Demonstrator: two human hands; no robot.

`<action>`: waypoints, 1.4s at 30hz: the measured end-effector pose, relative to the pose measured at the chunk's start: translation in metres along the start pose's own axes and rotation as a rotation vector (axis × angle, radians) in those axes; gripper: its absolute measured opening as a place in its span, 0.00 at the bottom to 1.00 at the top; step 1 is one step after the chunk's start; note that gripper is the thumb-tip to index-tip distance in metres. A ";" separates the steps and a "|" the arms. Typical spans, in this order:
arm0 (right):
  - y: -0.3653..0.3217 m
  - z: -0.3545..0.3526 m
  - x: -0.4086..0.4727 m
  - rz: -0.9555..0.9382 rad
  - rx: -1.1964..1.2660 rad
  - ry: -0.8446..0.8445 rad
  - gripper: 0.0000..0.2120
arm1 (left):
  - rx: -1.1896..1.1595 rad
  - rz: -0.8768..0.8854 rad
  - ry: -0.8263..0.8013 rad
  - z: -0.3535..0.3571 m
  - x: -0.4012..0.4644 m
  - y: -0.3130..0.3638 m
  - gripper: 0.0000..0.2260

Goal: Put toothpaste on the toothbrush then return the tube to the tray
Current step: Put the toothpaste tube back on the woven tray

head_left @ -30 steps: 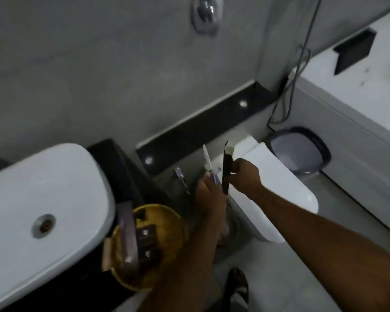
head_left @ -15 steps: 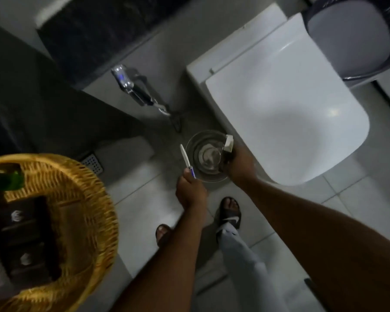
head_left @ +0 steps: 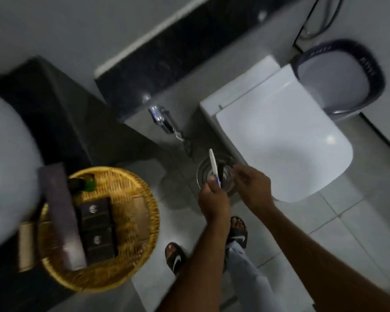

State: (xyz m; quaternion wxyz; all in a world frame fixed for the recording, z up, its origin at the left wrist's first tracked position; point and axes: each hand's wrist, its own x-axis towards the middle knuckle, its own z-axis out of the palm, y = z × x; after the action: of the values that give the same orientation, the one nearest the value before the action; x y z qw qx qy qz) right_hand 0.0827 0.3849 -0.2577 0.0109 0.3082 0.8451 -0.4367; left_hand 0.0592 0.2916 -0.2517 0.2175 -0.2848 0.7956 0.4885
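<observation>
White plastic is catching the dim light: the toothbrush (head_left: 213, 165) is standing nearly upright in the left hand (head_left: 214, 199), which is gripping its lower handle, head pointing away. The right hand (head_left: 252, 188) is closing around a dark tube (head_left: 220, 173) just beside the brush, fingers pinching it, though blur is hiding the nozzle and I cannot tell whether paste is already on the bristles. Both are hovering above a round floor drain (head_left: 203, 170) next to the toilet (head_left: 279, 136). It looks like the squeezing step is in hand. Next, the tube will need carrying left to the woven tray (head_left: 131, 262) on the dark surface (head_left: 54, 104) beside the basin.
</observation>
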 end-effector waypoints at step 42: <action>-0.313 0.018 -0.145 0.227 -0.085 -0.150 0.16 | -0.035 0.254 0.009 -0.379 -0.067 0.076 0.17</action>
State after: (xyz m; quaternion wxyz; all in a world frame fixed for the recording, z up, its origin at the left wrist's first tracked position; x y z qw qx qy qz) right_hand 0.0298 0.1627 0.0017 0.1366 0.3675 0.8194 -0.4181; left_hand 0.0326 -0.0061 0.0020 0.1454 -0.1877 0.8174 0.5248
